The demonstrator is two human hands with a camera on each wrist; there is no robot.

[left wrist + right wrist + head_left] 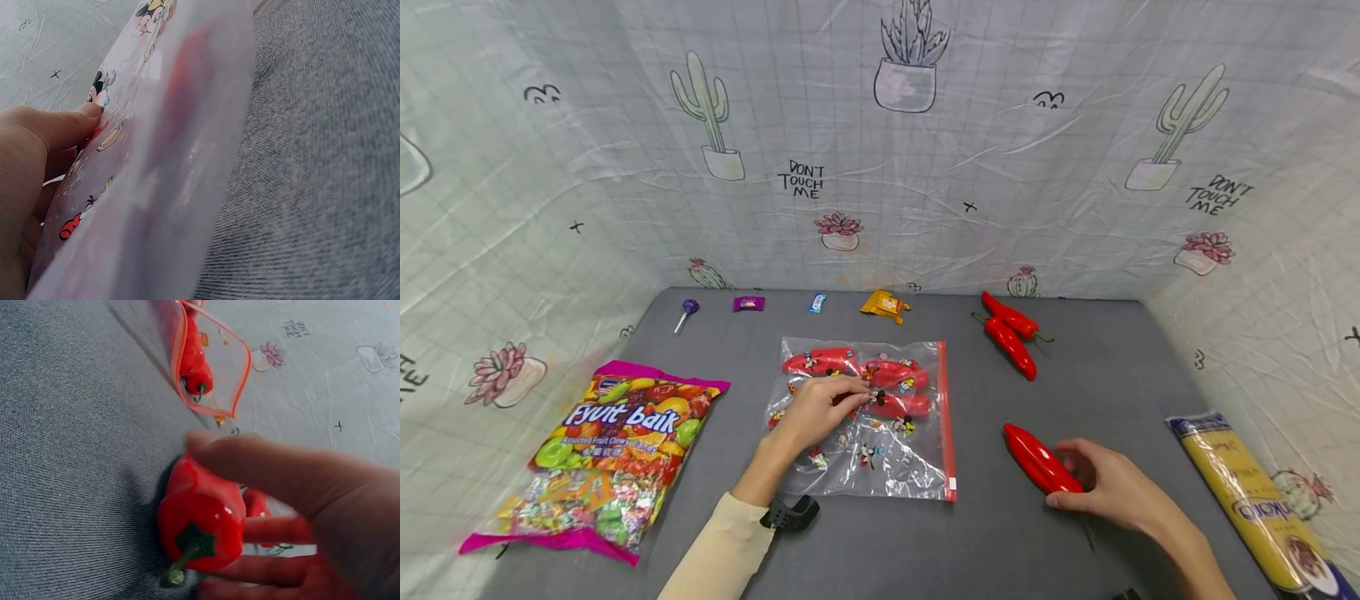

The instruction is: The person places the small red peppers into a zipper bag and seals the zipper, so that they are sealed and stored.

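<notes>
My left hand (816,408) lies over a clear zip bag (880,479) with cartoon prints and a red zip edge, pinching its film. Several red chili peppers (823,361) show through the film. In the right wrist view, the bag's mouth (240,394) gapes, with a pepper's stem end facing it. My right hand (1120,487) grips a red chili pepper (1033,457) near its stem end, thumb on one side and fingers on the other. That pepper (200,512) lies on the grey cloth, its green stem towards the wrist camera.
Two more red peppers (1009,346) lie at the back right. A lollipop (689,307), a purple candy (748,303), a small blue packet (817,302) and yellow packets (886,306) line the back. A candy bag (617,442) lies left, a yellow packet (1251,500) right.
</notes>
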